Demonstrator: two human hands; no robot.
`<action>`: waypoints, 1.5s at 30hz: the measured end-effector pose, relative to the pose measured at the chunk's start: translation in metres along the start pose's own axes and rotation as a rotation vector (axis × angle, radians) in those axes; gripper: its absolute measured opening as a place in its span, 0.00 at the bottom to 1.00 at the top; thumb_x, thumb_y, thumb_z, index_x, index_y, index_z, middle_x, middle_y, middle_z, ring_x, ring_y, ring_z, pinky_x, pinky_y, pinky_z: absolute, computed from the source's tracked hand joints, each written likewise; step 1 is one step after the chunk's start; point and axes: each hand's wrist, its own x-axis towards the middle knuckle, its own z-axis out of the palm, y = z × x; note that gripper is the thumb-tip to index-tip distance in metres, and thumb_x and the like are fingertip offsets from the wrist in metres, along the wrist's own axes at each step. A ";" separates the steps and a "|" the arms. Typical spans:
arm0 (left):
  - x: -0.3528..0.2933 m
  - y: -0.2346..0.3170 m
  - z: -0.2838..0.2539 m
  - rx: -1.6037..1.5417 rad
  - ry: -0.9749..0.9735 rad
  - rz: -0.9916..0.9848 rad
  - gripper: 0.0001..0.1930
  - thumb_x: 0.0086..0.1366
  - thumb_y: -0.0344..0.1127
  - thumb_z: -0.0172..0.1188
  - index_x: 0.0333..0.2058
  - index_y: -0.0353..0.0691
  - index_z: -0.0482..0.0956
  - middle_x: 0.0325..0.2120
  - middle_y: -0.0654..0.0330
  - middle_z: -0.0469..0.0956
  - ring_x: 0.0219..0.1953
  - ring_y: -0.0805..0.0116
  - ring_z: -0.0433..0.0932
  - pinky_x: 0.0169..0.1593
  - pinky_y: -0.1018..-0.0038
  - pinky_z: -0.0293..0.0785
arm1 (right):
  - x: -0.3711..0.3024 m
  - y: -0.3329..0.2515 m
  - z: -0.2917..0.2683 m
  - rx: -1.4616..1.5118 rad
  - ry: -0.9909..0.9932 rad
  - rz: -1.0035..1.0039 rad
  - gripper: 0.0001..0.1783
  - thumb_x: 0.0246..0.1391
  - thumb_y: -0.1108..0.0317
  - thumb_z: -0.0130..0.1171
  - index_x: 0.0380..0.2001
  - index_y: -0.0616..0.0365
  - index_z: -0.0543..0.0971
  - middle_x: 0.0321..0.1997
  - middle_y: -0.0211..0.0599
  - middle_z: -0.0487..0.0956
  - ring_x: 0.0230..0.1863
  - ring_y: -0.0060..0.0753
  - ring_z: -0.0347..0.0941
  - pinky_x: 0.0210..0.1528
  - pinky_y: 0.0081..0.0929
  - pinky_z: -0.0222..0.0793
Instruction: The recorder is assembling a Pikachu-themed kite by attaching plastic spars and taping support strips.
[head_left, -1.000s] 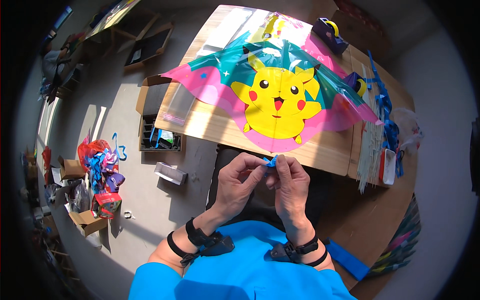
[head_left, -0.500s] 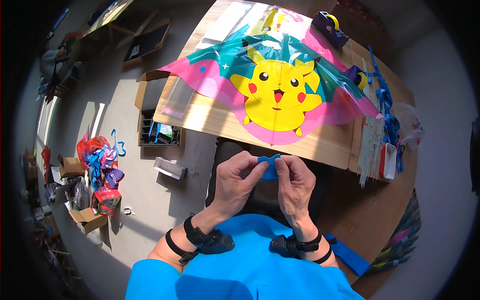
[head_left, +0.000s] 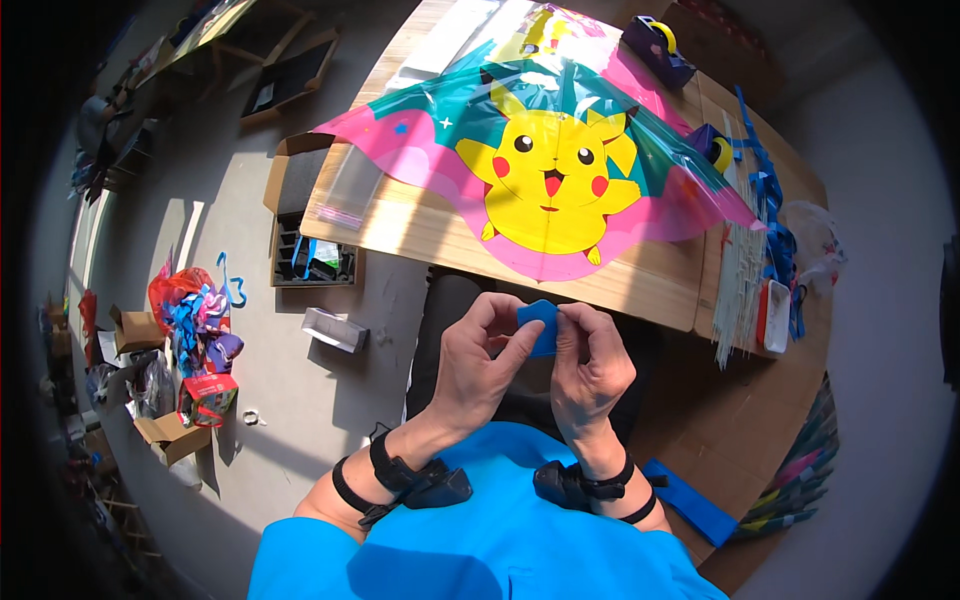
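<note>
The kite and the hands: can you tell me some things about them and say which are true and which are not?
1. Both hands hold a small blue piece. True: the left hand and right hand pinch it together.
2. The kite lies on the floor. False: it lies spread on the wooden table.
3. The kite shows a yellow cartoon animal. True.
4. The hands touch the kite. False: they are apart from it, nearer the person than the table edge.
5. Each wrist wears a black strap. True.
6. The open box sits on the table. False: it stands on the floor beside the table.
</note>
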 end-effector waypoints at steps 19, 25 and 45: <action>0.005 0.007 -0.029 0.119 -0.193 -0.126 0.07 0.65 0.33 0.59 0.34 0.34 0.79 0.27 0.67 0.78 0.32 0.84 0.73 0.36 0.85 0.69 | -0.004 0.008 -0.009 0.169 -0.208 0.022 0.08 0.49 0.84 0.60 0.32 0.62 0.78 0.27 0.38 0.79 0.29 0.31 0.78 0.31 0.21 0.74; 0.007 0.006 -0.038 0.069 -0.294 -0.230 0.08 0.65 0.34 0.59 0.35 0.33 0.79 0.29 0.66 0.78 0.33 0.83 0.73 0.37 0.84 0.70 | -0.003 0.008 -0.014 0.208 -0.269 0.050 0.07 0.49 0.84 0.59 0.32 0.62 0.78 0.27 0.38 0.79 0.28 0.30 0.77 0.31 0.21 0.73; 0.006 0.007 -0.047 0.219 -0.381 -0.300 0.08 0.65 0.33 0.59 0.35 0.33 0.79 0.26 0.69 0.75 0.29 0.84 0.72 0.33 0.86 0.69 | -0.003 0.008 -0.023 0.220 -0.496 0.081 0.07 0.48 0.83 0.59 0.33 0.63 0.78 0.28 0.40 0.79 0.30 0.35 0.79 0.32 0.25 0.74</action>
